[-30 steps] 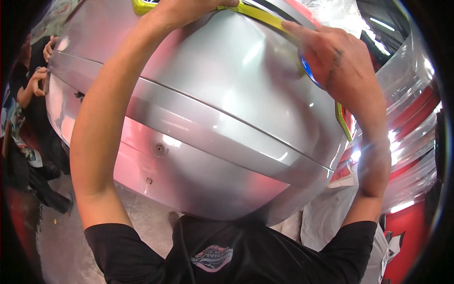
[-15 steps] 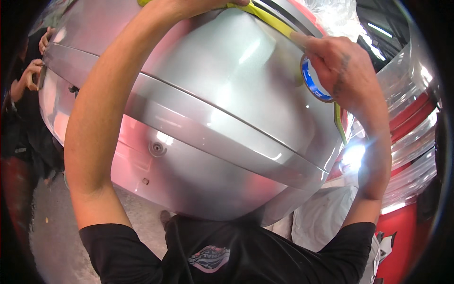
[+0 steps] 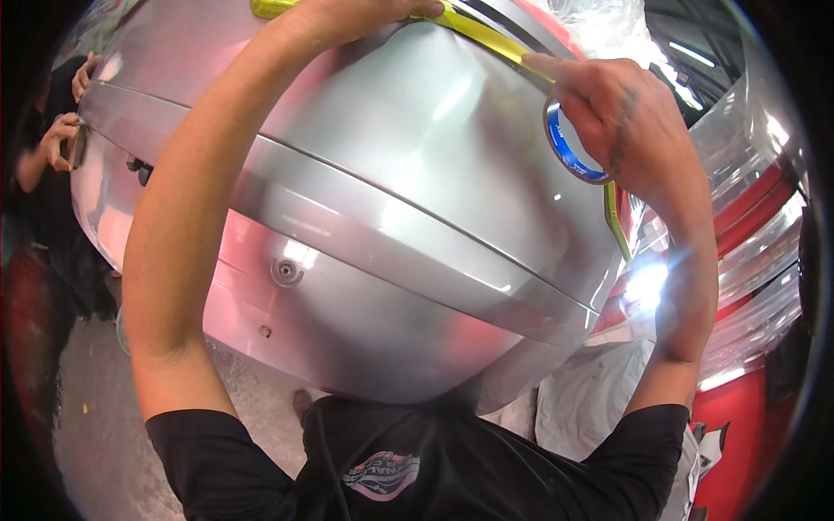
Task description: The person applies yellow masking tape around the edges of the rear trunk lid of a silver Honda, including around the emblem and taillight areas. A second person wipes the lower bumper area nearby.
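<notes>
A rounded silver car body panel (image 3: 417, 174) fills the middle of the head view. A strip of yellow tape (image 3: 482, 32) runs along its far edge, beside a dark seam. At the top of the picture, my left hand (image 3: 387, 10) is closed with its fingertips on the tape; the picture edge cuts off part of it. My right hand (image 3: 621, 113) is closed around a roll of tape (image 3: 566, 156) with a blue inner core. One finger of it points along the strip and touches it. Another yellow piece follows the panel's right edge below the roll.
At the far left another person's hands (image 3: 62, 143) touch the panel's end. Clear plastic sheeting (image 3: 760, 260) hangs at right by a red surface (image 3: 734, 417). Grey cloth-like sheeting (image 3: 591, 386) lies at lower right. Concrete floor (image 3: 95, 399) shows lower left.
My right hand and the roll have shifted slightly left, with a finger now on the yellow strip. My left hand has slid a little to the left along the tape.
</notes>
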`<state>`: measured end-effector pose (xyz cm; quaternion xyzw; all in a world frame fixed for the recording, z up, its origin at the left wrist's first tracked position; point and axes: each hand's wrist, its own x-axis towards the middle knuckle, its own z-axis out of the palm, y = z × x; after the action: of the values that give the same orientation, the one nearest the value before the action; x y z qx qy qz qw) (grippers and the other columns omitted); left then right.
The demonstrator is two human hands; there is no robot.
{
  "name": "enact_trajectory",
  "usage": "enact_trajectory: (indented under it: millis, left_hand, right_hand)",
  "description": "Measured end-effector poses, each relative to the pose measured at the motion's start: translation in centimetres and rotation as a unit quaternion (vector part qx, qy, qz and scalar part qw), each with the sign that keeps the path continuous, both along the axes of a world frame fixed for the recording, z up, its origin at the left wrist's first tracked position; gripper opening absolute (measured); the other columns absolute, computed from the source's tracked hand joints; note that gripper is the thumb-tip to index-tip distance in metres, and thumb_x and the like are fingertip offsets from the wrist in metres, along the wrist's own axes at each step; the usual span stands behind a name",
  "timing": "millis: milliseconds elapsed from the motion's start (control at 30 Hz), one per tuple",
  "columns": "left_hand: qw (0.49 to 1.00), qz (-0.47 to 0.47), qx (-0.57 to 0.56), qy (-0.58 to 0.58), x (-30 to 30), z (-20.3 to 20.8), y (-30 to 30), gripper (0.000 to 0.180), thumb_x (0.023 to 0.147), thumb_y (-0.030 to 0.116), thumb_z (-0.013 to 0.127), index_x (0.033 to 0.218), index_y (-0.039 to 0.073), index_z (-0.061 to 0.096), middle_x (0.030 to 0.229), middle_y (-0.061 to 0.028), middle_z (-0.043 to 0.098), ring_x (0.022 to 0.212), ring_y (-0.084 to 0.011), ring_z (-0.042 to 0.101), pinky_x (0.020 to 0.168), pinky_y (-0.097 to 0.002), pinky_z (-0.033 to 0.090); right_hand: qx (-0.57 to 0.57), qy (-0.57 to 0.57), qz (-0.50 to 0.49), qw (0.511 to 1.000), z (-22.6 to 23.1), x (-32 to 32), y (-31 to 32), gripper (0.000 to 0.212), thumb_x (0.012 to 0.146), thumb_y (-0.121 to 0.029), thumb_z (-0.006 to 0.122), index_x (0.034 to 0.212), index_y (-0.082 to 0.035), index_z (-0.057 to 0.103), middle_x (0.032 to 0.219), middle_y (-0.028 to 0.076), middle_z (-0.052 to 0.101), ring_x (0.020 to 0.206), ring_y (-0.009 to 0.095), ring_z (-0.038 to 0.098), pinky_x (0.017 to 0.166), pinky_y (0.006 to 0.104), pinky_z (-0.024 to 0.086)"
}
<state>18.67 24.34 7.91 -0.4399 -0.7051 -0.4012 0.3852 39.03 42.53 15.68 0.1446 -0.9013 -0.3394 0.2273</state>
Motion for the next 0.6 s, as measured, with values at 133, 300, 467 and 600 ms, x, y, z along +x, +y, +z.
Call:
enact_trajectory:
  millis: [133, 300, 467, 600]
  left_hand:
    - [1.0, 0.009, 0.0, 0.016, 0.1, 0.1, 0.1, 0.018, 0.083, 0.012, 0.075, 0.09, -0.004, 0.072, 0.1, -0.0189, 0.069, 0.095, -0.0327, 0.066, 0.089, -0.042, 0.051]
    - [0.999, 0.026, -0.017, -0.044, 2.1, 0.8, -0.4, 0.018, 0.083, 0.013, 0.075, 0.091, -0.004, 0.072, 0.1, -0.0196, 0.068, 0.095, -0.0325, 0.065, 0.09, -0.0419, 0.051]
    - [1.0, 0.021, -0.014, -0.016, 0.9, 0.7, -0.2, 0.019, 0.083, 0.014, 0.074, 0.09, -0.004, 0.072, 0.099, -0.0218, 0.069, 0.094, -0.0341, 0.066, 0.088, -0.0427, 0.052]
    - [0.997, 0.021, -0.043, -0.061, 1.6, 1.4, -0.5, 0.022, 0.08, 0.014, 0.075, 0.089, -0.005, 0.072, 0.094, -0.0242, 0.071, 0.09, -0.0351, 0.069, 0.084, -0.0435, 0.053]
  right_hand:
    - [0.034, 0.01, 0.057, 0.998, 0.5, 0.6, -1.2, 0.035, 0.093, -0.011, 0.064, 0.126, -0.017, 0.073, 0.091, 0.016, 0.069, 0.088, 0.035, 0.067, 0.08, 0.0463, 0.053]
    - [0.086, 0.034, 0.151, 0.984, 1.2, 1.0, -3.1, 0.034, 0.092, -0.009, 0.067, 0.126, -0.014, 0.071, 0.092, 0.012, 0.069, 0.089, 0.033, 0.067, 0.081, 0.0448, 0.053]
    - [0.091, 0.007, 0.12, 0.989, 1.5, 0.9, -1.8, 0.033, 0.092, -0.01, 0.066, 0.124, -0.013, 0.072, 0.091, 0.013, 0.069, 0.089, 0.034, 0.067, 0.081, 0.0446, 0.053]
    - [0.067, 0.012, 0.037, 0.997, -0.1, 0.1, -0.7, 0.029, 0.09, -0.01, 0.062, 0.116, -0.011, 0.076, 0.076, 0.016, 0.069, 0.073, 0.034, 0.069, 0.069, 0.0463, 0.056]
